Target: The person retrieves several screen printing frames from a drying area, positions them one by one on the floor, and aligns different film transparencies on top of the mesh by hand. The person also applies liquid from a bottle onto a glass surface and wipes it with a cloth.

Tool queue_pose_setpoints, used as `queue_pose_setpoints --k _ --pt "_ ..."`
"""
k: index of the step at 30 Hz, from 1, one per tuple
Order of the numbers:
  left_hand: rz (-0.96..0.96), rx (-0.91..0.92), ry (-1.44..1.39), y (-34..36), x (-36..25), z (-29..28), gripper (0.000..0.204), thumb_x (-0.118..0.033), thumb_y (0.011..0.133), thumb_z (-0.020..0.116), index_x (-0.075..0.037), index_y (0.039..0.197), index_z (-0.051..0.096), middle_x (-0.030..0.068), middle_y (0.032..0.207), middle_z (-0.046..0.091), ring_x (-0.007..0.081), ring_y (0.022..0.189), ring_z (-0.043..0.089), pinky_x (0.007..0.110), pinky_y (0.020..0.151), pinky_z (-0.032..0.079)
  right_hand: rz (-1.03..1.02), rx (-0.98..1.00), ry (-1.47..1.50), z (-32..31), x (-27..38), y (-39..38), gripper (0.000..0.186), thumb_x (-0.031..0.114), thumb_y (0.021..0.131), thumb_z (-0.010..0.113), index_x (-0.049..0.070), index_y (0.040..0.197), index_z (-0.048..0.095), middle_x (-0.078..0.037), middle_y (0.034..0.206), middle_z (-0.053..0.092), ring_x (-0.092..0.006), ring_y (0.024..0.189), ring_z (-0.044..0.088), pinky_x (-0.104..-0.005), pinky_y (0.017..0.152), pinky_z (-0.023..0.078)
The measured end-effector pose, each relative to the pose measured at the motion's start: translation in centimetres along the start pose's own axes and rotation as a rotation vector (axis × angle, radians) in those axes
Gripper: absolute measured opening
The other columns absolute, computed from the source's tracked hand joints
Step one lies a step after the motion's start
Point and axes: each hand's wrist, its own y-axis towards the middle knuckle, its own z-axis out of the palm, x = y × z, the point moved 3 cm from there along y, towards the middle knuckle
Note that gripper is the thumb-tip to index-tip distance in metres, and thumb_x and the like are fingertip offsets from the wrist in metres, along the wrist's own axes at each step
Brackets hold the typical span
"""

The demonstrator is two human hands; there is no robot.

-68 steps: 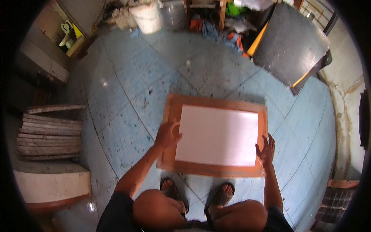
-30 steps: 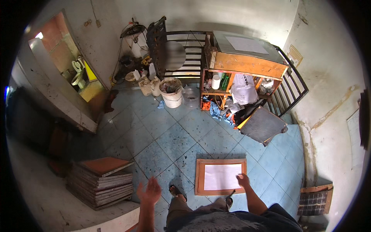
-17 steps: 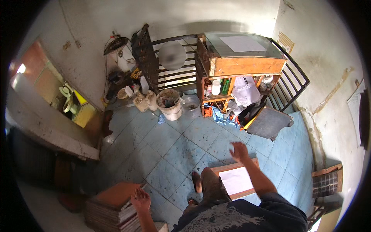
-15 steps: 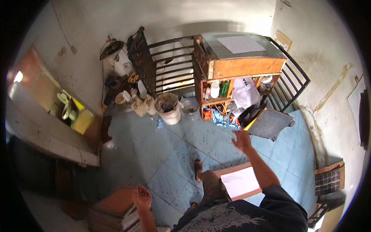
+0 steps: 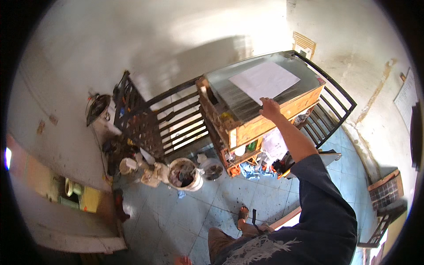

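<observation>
My right hand reaches to the near corner of a white sheet of paper. The sheet lies flat on the glass top of a wooden cabinet. My fingers look apart, the fingertips at or just over the paper's corner; whether they touch it is hard to see. Only a blurred bit of my left hand shows at the lower edge, its fingers smeared, away from any object I can make out.
Dark slatted metal frames stand around the cabinet. A dirty white bucket and a clear tub sit on the blue tiled floor. Bottles and cloths fill the cabinet's shelves. A framed panel leans by the right wall.
I have come closer to the cabinet. My right hand has gone from above the floor up to the paper on its top. My left hand has dropped almost out of view.
</observation>
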Motion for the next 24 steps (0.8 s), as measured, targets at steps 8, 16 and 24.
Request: queue_pose_setpoints --k 8,16,24 --pt "0.263 0.313 0.689 -1.3 -8.1 19.9 0.048 -0.036 0.097 0.046 -0.009 0.136 0.041 0.0083 0.132 0.047 0.0291 0.115 0.053 0.043 0.094 0.046 0.053 0.151 -0.179 2.3 -1.4 7.4 0.033 0.016 0.074 0.071 0.006 0.104 0.06 -0.016 0.101 0.066 -0.0298 0.104 0.063 -0.0409 0.086 0.052" --pt "0.575 0.668 1.042 1.7 -20.8 30.9 0.055 -0.036 0.095 0.051 -0.008 0.14 0.037 0.0075 0.134 0.046 0.0297 0.115 0.053 0.044 0.097 0.045 0.056 -0.165 -0.262 -0.7 -1.1 4.8 0.009 0.01 0.081 0.06 0.007 0.088 0.064 -0.009 0.086 0.068 -0.027 0.096 0.065 -0.0396 0.084 0.052" --pt "1.74 0.499 1.437 -7.9 -24.4 51.9 0.033 -0.027 0.092 0.057 0.003 0.105 0.064 0.0193 0.107 0.065 0.0326 0.09 0.065 0.041 0.079 0.052 0.282 -0.556 -0.01 -5.8 3.2 -9.9 0.014 0.012 0.082 0.062 0.006 0.093 0.065 -0.01 0.091 0.066 -0.0295 0.091 0.063 -0.04 0.08 0.051"
